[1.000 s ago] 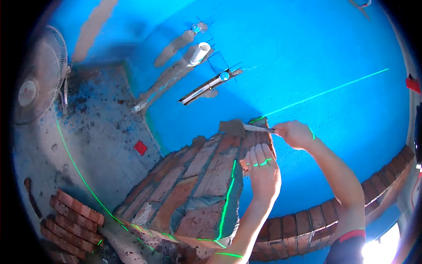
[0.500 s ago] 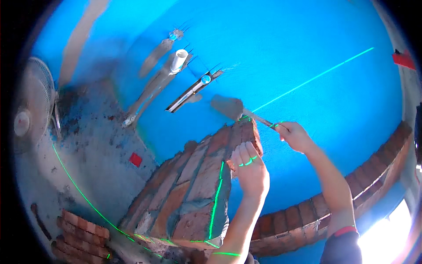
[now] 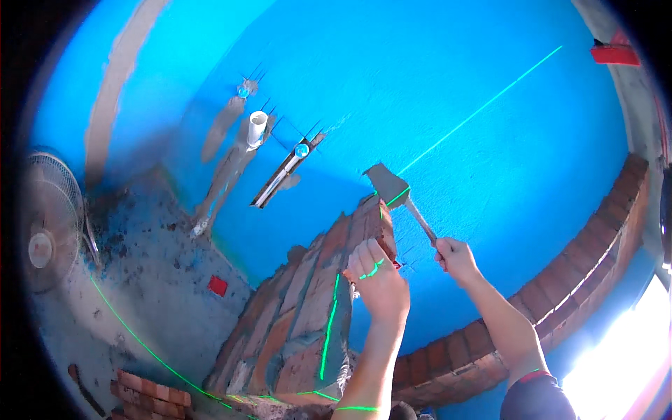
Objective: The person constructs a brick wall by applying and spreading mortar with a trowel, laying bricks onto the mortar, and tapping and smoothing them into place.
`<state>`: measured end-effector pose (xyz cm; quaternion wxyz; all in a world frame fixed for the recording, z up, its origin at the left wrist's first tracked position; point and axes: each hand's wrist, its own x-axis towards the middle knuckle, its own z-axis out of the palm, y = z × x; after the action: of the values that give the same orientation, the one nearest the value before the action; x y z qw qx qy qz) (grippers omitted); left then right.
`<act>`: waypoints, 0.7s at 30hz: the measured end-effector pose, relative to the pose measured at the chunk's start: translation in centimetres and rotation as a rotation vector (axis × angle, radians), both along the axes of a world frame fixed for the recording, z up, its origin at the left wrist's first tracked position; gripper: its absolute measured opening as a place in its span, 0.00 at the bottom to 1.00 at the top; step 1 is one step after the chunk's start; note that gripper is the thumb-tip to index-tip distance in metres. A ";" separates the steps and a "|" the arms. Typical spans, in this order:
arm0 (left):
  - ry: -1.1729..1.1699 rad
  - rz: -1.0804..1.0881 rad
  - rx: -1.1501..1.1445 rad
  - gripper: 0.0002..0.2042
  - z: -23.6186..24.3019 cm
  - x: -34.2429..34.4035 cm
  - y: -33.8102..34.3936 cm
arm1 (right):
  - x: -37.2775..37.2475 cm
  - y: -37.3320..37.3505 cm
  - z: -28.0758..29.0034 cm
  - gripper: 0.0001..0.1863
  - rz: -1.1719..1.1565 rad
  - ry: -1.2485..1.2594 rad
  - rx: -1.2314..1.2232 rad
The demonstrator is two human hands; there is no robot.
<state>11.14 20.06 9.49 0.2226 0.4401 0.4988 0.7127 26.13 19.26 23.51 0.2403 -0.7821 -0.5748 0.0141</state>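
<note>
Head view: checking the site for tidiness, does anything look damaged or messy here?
Yes: grey chased grooves scar the blue wall around a white pipe stub, and the grey floor below is speckled with dark debris.

Two bare hands are in view: the left hand and the right hand. There is one flat grey metal trowel. One stepped wall of red bricks rises in the middle, and one low curved course of red bricks runs along the right. One white pedestal fan stands at the left. One short white plastic pipe stub sticks out of the blue wall. One stack of loose red bricks lies at the bottom left.
</note>
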 end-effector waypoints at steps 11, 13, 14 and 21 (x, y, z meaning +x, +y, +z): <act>0.023 -0.015 0.010 0.26 0.1 -0.1 -0.1 | 0.0 -0.7 -1.7 0.16 -0.045 -0.048 0.031; 0.028 0.000 0.002 0.25 0.2 -0.3 -0.2 | 0.2 -0.7 -1.8 0.16 -0.033 -0.042 0.042; 0.027 0.002 0.001 0.25 0.1 -0.2 -0.2 | 0.3 -0.7 -1.9 0.17 -0.021 -0.036 0.052; -0.007 -0.021 0.003 0.22 0.3 -0.6 -0.2 | 0.5 -1.1 -2.0 0.17 -0.048 -0.089 0.057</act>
<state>10.54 19.86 9.79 0.2312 0.4433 0.4921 0.7127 26.66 18.17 21.54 0.2370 -0.7884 -0.5661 -0.0426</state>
